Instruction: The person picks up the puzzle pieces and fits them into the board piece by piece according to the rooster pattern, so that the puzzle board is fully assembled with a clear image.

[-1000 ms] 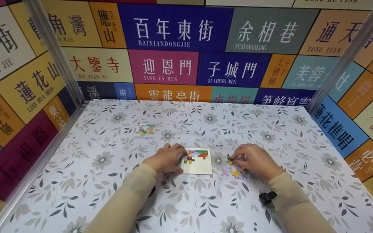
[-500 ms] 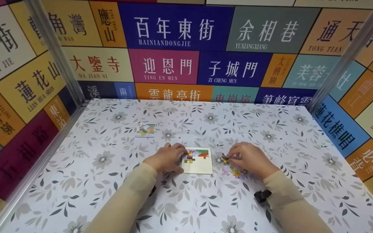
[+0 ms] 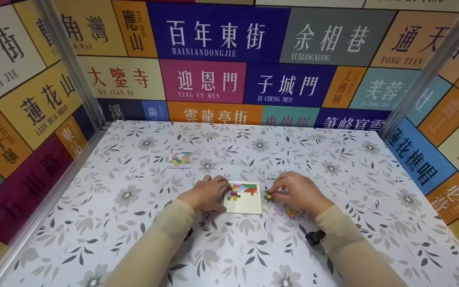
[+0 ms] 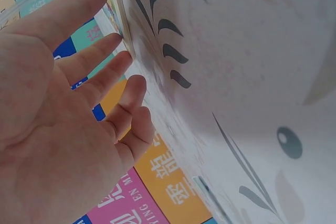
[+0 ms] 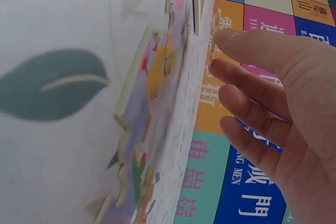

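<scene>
A jigsaw puzzle board (image 3: 248,206) lies at mid-table, with joined colourful pieces along its top and upper left and bare cream backing below. My left hand (image 3: 206,194) rests at its left side, fingers spread. In the left wrist view, fingertips touch the board's edge (image 4: 123,19) while the outer fingers bend loosely. Just right of the board, my right hand (image 3: 300,193) pinches a dark green and yellow puzzle piece (image 3: 268,195) between thumb and index finger. The right wrist view shows that piece nearly edge-on. Loose puzzle pieces (image 3: 291,214) lie below the right hand, partly overlapping.
A small square picture (image 3: 180,160) in similar colours lies farther back on the left. Patterned cloth with grey flowers and leaves covers the table (image 3: 134,231). Panels of coloured signs (image 3: 217,32) enclose the back and both sides.
My right hand has moved left and slightly away from me, carrying the puzzle piece from the loose pieces towards the board's right edge. The left hand and the board stay in place.
</scene>
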`<state>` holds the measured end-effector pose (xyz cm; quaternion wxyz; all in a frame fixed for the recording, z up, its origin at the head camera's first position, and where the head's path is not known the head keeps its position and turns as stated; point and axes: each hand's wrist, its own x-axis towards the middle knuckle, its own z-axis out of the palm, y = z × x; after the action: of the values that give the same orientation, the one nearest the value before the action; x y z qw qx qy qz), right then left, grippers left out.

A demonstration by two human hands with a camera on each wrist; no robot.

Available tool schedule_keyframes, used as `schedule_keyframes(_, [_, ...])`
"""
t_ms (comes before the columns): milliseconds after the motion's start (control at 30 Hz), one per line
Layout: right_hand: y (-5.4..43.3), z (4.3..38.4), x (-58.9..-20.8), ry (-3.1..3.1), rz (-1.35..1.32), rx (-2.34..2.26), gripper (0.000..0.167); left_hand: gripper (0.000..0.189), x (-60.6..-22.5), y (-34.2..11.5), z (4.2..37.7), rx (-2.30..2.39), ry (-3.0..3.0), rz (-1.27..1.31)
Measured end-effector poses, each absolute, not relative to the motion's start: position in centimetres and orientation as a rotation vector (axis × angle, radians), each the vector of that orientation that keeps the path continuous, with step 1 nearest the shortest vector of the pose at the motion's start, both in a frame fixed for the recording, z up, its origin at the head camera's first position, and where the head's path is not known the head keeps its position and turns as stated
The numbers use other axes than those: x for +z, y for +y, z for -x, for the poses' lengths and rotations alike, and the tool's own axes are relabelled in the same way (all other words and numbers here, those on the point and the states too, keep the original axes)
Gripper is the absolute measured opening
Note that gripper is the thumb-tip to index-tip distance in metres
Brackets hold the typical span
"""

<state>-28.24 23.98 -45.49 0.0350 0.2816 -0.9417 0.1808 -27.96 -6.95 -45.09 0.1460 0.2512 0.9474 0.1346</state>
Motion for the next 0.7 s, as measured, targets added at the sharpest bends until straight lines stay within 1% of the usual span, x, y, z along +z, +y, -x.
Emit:
schedule_keyframes(233, [23.1,28.4,-45.2,-2.863,-0.901,0.552,0.005,0.064,-45.2,-6.8,28.0,0.363,2.744,-0.746])
schedule_keyframes(700, [20.6,28.2,-45.5,-2.821,-1.000,0.510,0.007,0.065,-45.0,-6.6,28.0,0.365,2.735,-0.720])
